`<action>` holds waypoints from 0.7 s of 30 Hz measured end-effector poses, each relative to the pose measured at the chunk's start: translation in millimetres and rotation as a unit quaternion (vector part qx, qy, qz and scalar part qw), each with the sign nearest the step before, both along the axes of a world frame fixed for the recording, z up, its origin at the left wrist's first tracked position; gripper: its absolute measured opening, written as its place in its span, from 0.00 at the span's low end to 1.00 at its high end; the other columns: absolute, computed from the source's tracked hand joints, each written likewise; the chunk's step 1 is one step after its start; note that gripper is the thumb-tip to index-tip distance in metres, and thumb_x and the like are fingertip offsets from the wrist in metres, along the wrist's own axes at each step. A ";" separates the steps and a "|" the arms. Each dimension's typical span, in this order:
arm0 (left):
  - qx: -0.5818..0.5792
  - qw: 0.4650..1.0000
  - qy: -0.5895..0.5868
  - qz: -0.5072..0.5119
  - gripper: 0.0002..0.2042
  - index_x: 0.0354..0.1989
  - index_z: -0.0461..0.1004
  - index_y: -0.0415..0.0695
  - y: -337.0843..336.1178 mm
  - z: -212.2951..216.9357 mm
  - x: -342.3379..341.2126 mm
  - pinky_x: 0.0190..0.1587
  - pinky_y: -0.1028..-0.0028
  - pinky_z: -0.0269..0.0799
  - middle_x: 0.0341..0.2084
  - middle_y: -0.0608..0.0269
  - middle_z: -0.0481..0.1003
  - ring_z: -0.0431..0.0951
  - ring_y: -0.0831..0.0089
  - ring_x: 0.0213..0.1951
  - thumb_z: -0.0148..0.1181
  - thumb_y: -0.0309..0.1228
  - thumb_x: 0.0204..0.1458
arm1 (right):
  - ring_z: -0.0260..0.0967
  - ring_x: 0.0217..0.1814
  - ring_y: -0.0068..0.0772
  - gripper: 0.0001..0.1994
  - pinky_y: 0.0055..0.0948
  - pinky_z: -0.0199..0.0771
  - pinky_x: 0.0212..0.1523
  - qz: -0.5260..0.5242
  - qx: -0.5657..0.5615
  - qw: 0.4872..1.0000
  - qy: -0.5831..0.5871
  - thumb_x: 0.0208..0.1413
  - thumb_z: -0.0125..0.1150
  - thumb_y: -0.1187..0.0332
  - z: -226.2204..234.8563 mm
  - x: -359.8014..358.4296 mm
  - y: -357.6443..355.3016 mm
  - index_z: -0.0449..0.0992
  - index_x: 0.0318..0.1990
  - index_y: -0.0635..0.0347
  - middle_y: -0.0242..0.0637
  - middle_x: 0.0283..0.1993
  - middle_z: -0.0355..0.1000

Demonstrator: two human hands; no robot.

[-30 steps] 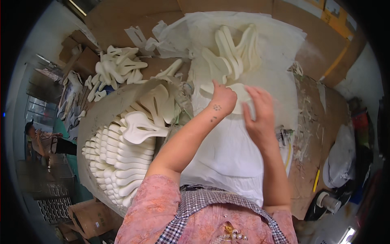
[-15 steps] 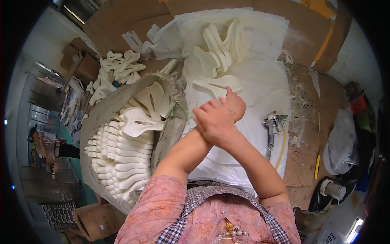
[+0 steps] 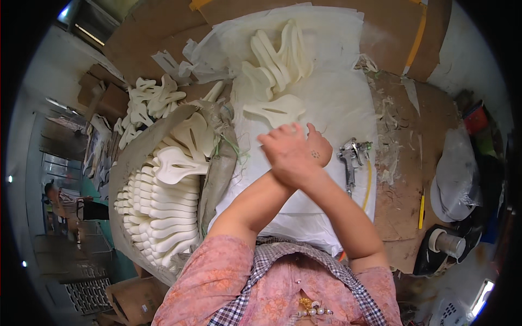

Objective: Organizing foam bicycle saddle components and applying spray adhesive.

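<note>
My forearms cross over the white-sheeted table [image 3: 348, 108]. My right hand [image 3: 287, 151] lies across my left wrist, fingers spread and slightly blurred, holding no tool or pad. Beneath and beyond it my left hand [image 3: 322, 151] shows its back and one raised finger; its other fingers are mostly hidden, and nothing shows in it. Just past both hands lies a cream bicycle saddle pad [image 3: 277, 110] with a slot in it. Several more saddle pads [image 3: 272, 60] lean together farther back. A spray gun [image 3: 350, 157] with a yellow hose rests to the right of my hands.
On the left, an open grey sack [image 3: 120, 179] holds rows of stacked saddle pads [image 3: 168, 212]. More pads [image 3: 149, 103] lie piled behind it. To the right are a yellow stick-like tool [image 3: 421, 211], a tape roll [image 3: 436, 239] and plastic-wrapped items [image 3: 457, 185]. Another person [image 3: 68, 201] is at far left.
My right hand has slid from gripping around my left wrist to lying over it, fingers farther forward. The view has shifted, so the table appears farther left. The spray gun stays on the sheet.
</note>
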State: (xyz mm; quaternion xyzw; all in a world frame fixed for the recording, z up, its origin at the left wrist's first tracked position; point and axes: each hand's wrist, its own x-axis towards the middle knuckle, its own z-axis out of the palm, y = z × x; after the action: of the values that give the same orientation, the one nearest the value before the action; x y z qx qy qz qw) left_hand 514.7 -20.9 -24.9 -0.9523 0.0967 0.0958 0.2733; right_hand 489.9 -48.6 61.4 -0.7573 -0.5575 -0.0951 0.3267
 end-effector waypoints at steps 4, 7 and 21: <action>-0.100 0.970 -0.163 0.149 0.08 0.34 0.79 0.47 -12.1 14.7 0.8 0.57 0.49 0.55 0.32 0.61 0.78 0.75 0.59 0.41 0.56 0.32 0.46 | 0.66 0.47 0.39 0.13 0.48 0.55 0.56 0.038 -0.006 0.996 0.082 0.48 0.54 0.75 -7.3 38.3 -28.3 0.74 0.43 0.53 0.36 0.40 0.71; -0.085 0.996 0.024 0.008 0.08 0.33 0.80 0.49 -19.0 16.9 7.7 0.57 0.52 0.56 0.34 0.63 0.78 0.76 0.61 0.42 0.56 0.32 0.46 | 0.65 0.46 0.39 0.15 0.39 0.60 0.53 0.254 0.061 0.923 0.284 0.42 0.53 0.81 -5.8 28.9 -48.4 0.75 0.39 0.54 0.35 0.38 0.69; -0.166 0.976 0.134 -0.028 0.07 0.31 0.78 0.49 -6.0 53.5 -11.9 0.55 0.59 0.59 0.31 0.69 0.76 0.75 0.70 0.41 0.60 0.35 0.45 | 0.63 0.41 0.37 0.12 0.32 0.68 0.40 0.345 0.014 0.902 0.258 0.34 0.59 0.82 -1.8 17.3 -35.8 0.74 0.30 0.57 0.33 0.35 0.67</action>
State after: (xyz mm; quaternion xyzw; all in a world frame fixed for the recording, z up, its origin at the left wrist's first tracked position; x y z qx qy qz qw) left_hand 502.8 -26.9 28.6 -0.9597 0.1738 0.1976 0.0982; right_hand 507.2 -84.5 59.6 -0.5108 -0.6788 0.2149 0.4818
